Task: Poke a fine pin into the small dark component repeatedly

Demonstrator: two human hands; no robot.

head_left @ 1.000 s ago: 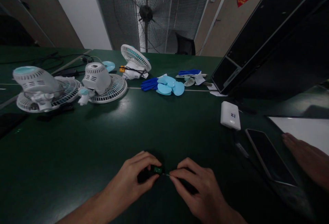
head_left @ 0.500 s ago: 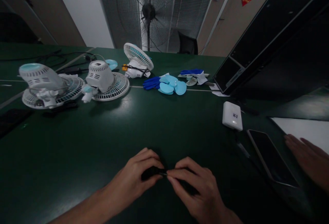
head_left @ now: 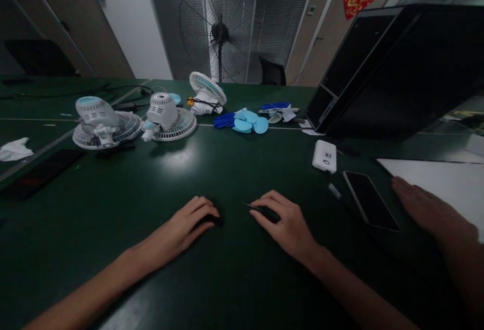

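Note:
My left hand [head_left: 196, 217] is closed around a small black object [head_left: 216, 219], mostly hidden by the fingers, low over the green table [head_left: 227, 168]. A short gap away, my right hand [head_left: 282, 219] grips a small screwdriver [head_left: 269, 213] by its dark handle. The thin metal shaft points left, toward my left hand, and its tip touches nothing that I can see. Beyond the hands lie a light blue fan blade [head_left: 249, 121] and a blue glove [head_left: 224, 120].
White fans, one [head_left: 99, 118] lying face down, stand at the back left. To the right are a white power bank [head_left: 324, 156], a phone [head_left: 369, 200] and a large black monitor [head_left: 408, 67]. Another person's hand [head_left: 427, 204] rests by a white sheet [head_left: 446, 178] at the right.
My hands have moved apart, and the screwdriver tip has come away from the black object. The whole view has also shifted, with the table things now appearing smaller.

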